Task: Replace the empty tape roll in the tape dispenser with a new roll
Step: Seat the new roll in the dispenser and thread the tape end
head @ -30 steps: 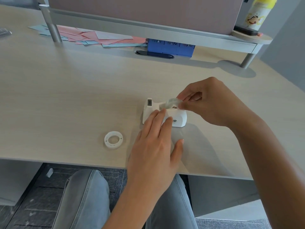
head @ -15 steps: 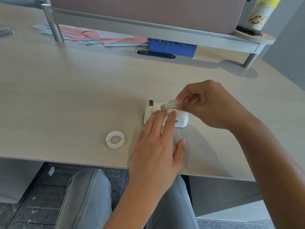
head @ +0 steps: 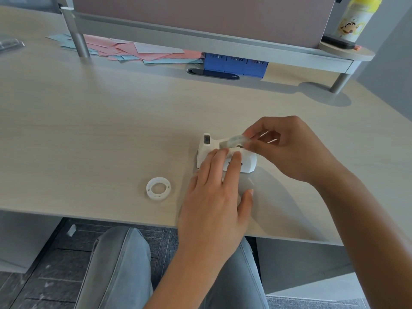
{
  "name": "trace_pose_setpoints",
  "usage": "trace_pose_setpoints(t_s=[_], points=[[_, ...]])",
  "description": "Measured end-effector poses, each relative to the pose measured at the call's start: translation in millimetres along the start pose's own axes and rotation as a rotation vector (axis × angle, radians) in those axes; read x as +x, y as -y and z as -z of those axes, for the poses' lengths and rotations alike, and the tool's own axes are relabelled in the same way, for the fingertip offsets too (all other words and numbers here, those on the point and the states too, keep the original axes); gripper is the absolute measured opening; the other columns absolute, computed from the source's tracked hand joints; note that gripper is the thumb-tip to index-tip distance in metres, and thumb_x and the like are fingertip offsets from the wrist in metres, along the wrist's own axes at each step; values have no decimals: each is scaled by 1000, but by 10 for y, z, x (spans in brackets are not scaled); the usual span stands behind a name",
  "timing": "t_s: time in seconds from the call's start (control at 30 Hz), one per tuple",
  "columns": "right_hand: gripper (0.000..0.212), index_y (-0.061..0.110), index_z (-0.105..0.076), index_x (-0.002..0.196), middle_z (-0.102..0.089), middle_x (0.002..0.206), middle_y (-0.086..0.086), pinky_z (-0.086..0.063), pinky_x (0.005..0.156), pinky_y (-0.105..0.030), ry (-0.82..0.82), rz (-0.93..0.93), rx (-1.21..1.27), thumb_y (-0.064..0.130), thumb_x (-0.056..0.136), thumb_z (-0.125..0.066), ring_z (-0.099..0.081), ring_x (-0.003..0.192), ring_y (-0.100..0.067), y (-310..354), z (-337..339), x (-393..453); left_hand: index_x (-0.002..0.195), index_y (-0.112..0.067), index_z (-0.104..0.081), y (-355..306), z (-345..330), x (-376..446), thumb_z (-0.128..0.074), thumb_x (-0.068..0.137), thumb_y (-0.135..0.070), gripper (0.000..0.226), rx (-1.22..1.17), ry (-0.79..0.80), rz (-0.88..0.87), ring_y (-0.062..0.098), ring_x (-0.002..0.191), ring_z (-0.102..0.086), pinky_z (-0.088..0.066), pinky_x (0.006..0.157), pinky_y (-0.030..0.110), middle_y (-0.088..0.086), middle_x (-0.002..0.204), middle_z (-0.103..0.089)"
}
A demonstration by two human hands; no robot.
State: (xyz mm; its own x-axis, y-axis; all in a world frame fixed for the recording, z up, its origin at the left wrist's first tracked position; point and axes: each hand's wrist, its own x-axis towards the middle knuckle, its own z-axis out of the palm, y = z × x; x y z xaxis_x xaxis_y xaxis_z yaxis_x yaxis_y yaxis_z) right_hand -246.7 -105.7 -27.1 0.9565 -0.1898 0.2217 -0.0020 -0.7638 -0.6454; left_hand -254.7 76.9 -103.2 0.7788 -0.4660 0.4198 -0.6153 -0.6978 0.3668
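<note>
A small white tape dispenser (head: 247, 162) stands on the wooden desk (head: 111, 130), its cutter end pointing left. My left hand (head: 214, 197) rests on the near side of the dispenser, two fingertips pressing its body. My right hand (head: 287, 148) pinches a clear strip of tape (head: 231, 140) drawn from the rear of the dispenser toward the cutter. The roll inside is hidden behind my fingers. A white empty tape core (head: 158, 188) lies flat on the desk, left of my left hand and apart from it.
Pink and blue paper sheets (head: 138, 51) lie under a raised shelf (head: 223, 41) at the back. A blue box (head: 236, 64) and a dark cable port (head: 213, 73) sit behind the dispenser. A yellow-lidded canister (head: 354, 16) stands on the shelf's right end. The desk's front edge runs just under my left wrist.
Both hands and the dispenser hold nearly the same pose. The strip of tape stays pinched in my right hand; only the camera has shifted slightly.
</note>
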Motion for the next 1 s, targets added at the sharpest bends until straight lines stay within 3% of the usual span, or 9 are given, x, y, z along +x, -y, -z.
trace_pose_setpoints(t_s=[0.2, 0.33, 0.47, 0.6, 0.73, 0.9, 1.0], points=[[4, 22, -80, 92, -80, 87, 6, -47, 63, -7, -54, -39, 84, 19, 90, -79, -74, 77, -12, -42, 11, -50, 152, -19, -43, -10, 19, 5, -52, 96, -46, 63, 13, 25, 0, 25, 147, -43, -46, 107, 41, 2, 156, -47], [5, 23, -81, 92, -80, 85, 8, -49, 63, -7, -74, -30, 65, 19, 90, -79, -72, 73, -5, -33, -5, -71, 152, -19, -43, -18, 21, 10, -51, 96, -47, 63, 18, 33, 2, 25, 147, -44, -46, 107, 40, 2, 157, -46], [7, 22, -83, 95, -78, 84, 14, -50, 68, -4, -20, 10, -89, 20, 89, -80, -71, 78, -1, 70, 47, -14, 152, -17, -43, -13, 14, 4, -52, 96, -47, 64, 11, 34, -5, 27, 148, -44, -47, 107, 42, 4, 157, -47], [12, 26, -84, 98, -73, 80, 18, -39, 58, 7, 118, -7, -309, 20, 88, -81, -65, 72, 8, 219, 157, 172, 153, -16, -42, -16, 9, 1, -53, 96, -47, 65, 10, 26, -14, 27, 148, -43, -47, 109, 43, 5, 157, -47], [12, 29, -85, 98, -77, 84, 15, -38, 51, 5, 170, -10, -358, 24, 87, -82, -67, 74, 7, 278, 192, 252, 152, -13, -44, -21, -1, 6, -57, 94, -47, 68, -10, 12, -19, 27, 148, -43, -48, 111, 44, 6, 156, -49], [13, 27, -84, 98, -78, 86, 13, -40, 59, -6, 194, -7, -369, 24, 86, -84, -67, 75, 5, 329, 177, 277, 151, -13, -44, -23, 15, -1, -56, 93, -45, 68, -55, -7, -16, 25, 148, -43, -46, 112, 40, 4, 156, -50], [11, 27, -84, 95, -79, 85, 11, -42, 56, -3, 179, -14, -320, 23, 85, -83, -69, 75, 3, 285, 167, 248, 150, -14, -45, -28, 37, 4, -53, 93, -45, 66, -107, -29, -3, 23, 146, -45, -45, 112, 39, 2, 153, -51]])
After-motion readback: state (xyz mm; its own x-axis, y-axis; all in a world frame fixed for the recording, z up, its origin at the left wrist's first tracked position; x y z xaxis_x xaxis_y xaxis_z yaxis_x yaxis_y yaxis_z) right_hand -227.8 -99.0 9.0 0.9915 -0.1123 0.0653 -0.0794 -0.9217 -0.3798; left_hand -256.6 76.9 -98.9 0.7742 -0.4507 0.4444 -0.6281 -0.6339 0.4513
